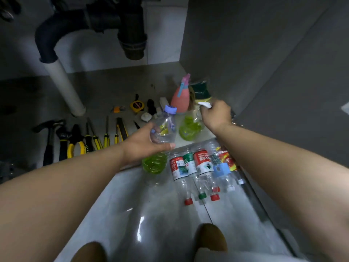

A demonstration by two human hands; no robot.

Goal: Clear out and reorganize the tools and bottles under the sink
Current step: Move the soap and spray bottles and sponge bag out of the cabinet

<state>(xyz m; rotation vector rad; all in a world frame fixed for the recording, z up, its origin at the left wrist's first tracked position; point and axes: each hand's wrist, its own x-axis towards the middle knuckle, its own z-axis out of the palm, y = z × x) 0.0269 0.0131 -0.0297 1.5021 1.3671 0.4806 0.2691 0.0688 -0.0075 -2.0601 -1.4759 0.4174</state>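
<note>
Both arms are reaching into the cabinet under the sink. The left hand (145, 142) has its fingers (166, 145) wrapped around the middle of a clear bottle with a light blue cap (166, 127), tilted so the cap points toward the back, and there's green liquid pooled in its low end near the cabinet's front edge. The right hand (215, 114) is closed over the white sprayer head of a clear spray bottle (189, 127) that also holds green liquid and sits on the cabinet floor (105, 86) just right of the first one; can't tell exactly how tight that grip is since the hand hides the trigger. Right behind it is a pink spray bottle (180, 99) standing upright, and beside that something green and yellow in a plastic wrapper, too blurry to name. On the left the tools are laid out in a row along the front: a hammer (49, 137), yellow-handled pliers (76, 142), a few yellow and black screwdrivers (94, 137), and a utility knife (120, 129). Behind them are a set of hex keys (118, 109), a yellow tape measure (137, 106) and some small black and white bits. Out on the tiled floor (151, 220) in front there's a row of empty plastic bottles (200, 169) lying on their sides, touching each other, caps in red, green and white pointing toward the camera. Black drain pipes (130, 29) hang overhead with a white pipe (64, 86) running down to the cabinet floor.
</note>
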